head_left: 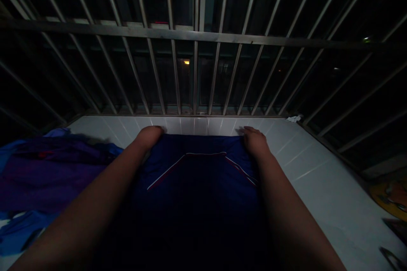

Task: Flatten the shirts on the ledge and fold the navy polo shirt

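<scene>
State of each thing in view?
Left hand: on the garment's far edge, fingertips hidden.
Right hand: on the far edge, fingers extended.
Dark blue garment: spread flat, white piping showing.
Purple-blue cloth: rumpled, beside the garment.
White tiled ledge: dry-looking, under both cloths.
Metal window grille: standing beyond the ledge.

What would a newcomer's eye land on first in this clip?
The metal window bars fan across the whole top of the view, against darkness. Below them, on a white tiled ledge, a navy garment with white piping lies centred, with the left hand and right hand at its far edge. A purple cloth lies heaped to the left.
</scene>
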Demonstrator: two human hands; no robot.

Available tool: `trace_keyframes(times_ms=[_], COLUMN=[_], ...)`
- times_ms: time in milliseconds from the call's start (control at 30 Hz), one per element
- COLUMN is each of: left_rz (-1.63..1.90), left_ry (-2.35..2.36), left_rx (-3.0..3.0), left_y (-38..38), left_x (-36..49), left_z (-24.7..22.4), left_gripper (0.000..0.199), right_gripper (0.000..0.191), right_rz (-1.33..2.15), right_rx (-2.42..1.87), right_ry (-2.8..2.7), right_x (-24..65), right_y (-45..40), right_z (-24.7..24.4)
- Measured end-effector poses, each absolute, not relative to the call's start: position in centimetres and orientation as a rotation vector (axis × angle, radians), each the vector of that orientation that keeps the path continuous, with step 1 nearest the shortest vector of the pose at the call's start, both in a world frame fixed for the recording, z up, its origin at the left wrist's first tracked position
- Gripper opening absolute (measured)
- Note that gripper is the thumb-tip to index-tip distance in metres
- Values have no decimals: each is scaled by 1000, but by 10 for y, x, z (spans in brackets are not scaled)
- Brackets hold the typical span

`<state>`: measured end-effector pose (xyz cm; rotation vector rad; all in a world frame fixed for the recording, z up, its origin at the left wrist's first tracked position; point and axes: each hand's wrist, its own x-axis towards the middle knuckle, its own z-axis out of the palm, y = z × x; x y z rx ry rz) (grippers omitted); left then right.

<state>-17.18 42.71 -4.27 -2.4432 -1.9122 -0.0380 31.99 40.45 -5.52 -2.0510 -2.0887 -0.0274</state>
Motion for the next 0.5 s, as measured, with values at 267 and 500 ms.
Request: trace_keyframes(times_ms=[267, 500], left_rz=[-294, -179], left_ry=[-1848, -1970], left_rx=[-2515, -2555], left_y=[412, 413], left_x=[-111, -113], left_z=[-82, -97], left_gripper=[69, 73], right_gripper=[71, 74], right_rz=[285, 243], right_rx=[-2221, -2215], right_ry=[-2305, -2291], right_x=[273, 277], right_y=[400, 402], right_z=[-70, -78])
